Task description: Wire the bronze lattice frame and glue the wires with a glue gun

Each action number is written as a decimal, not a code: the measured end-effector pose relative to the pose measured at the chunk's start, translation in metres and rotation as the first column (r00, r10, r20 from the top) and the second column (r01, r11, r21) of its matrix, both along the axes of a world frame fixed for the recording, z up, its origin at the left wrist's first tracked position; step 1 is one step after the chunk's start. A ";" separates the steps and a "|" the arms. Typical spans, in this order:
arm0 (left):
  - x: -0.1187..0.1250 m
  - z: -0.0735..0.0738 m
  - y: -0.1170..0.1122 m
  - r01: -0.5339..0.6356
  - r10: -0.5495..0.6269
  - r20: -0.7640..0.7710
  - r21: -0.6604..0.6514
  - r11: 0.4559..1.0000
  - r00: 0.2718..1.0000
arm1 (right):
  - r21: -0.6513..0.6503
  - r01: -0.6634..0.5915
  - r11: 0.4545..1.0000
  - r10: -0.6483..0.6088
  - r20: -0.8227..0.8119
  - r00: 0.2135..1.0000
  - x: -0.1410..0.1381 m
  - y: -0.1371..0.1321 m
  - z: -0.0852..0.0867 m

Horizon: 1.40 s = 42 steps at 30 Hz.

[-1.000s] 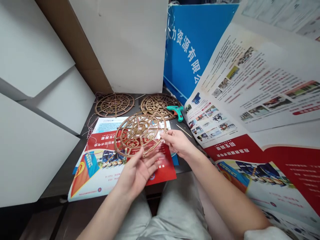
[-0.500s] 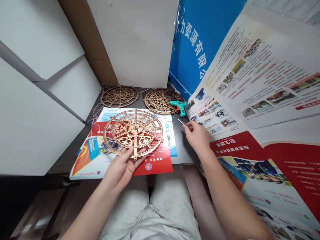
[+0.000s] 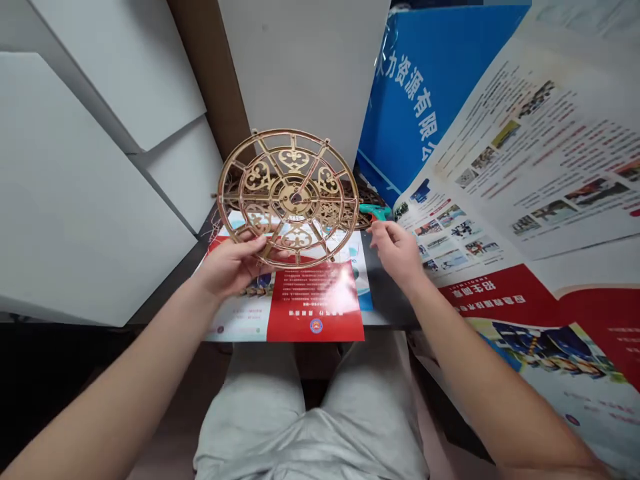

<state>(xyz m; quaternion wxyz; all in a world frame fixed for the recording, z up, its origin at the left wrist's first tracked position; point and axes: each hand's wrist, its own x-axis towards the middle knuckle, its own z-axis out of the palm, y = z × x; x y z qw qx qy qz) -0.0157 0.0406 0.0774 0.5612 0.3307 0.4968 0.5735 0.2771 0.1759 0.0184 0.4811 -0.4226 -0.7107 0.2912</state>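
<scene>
The left hand (image 3: 233,265) held a gold fretwork wheel (image 3: 293,160) upright, fingers curled against its lower rim, raising it above the desk (image 3: 387,293) with its face toward the wearer. The right hand (image 3: 397,253) was empty and half open, just beside the wheel's right edge and near a green glue gun (image 3: 376,213). Holding by the rim left the thin inner bars unloaded. A red-and-white leaflet (image 3: 315,303) lay below both hands.

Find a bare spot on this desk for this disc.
A strip of dark tabletop shows between the red-and-white flyer and the open brochure, below the right hand. Crowded behind the lattice disc, by the teal glue gun.
</scene>
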 end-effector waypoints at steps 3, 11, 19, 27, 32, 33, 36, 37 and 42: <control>-0.020 0.015 0.048 0.022 -0.022 0.000 0.087 0.996 1.000 | -0.069 -0.149 0.986 0.124 -0.281 0.952 -0.038 0.030 0.027; -0.025 -0.023 0.134 -0.031 -0.033 0.285 0.216 0.976 0.958 | -0.139 -0.352 0.926 0.238 -0.510 0.826 -0.103 0.052 0.009; -0.021 -0.041 0.125 0.221 -0.274 0.229 0.230 0.948 0.934 | -0.294 -0.301 0.907 0.116 -0.513 0.851 -0.098 0.048 -0.007; -0.019 -0.034 0.118 0.242 -0.278 0.172 0.202 0.949 0.945 | 0.550 0.379 0.744 -0.217 -0.337 0.916 -0.071 0.031 0.023; -0.013 -0.033 0.112 0.242 -0.270 0.129 0.197 0.950 0.954 | 0.639 0.055 0.768 -0.212 0.173 0.962 -0.077 0.007 0.033; -0.012 -0.033 0.111 0.231 -0.259 0.126 0.204 0.951 0.958 | 0.637 0.054 0.769 -0.224 0.190 0.956 -0.078 0.006 0.033; -0.010 -0.032 0.109 0.243 -0.275 0.131 0.220 0.945 0.952 | 0.617 0.084 0.783 -0.257 0.197 0.946 -0.080 0.007 0.033; -0.009 -0.032 0.108 0.263 -0.296 0.124 0.228 0.938 0.947 | 0.613 0.088 0.785 -0.262 0.200 0.944 -0.079 0.007 0.033; -0.009 -0.030 0.106 0.276 -0.294 0.056 0.221 0.935 0.954 | 0.600 0.079 0.796 -0.250 0.207 0.946 -0.078 0.010 0.032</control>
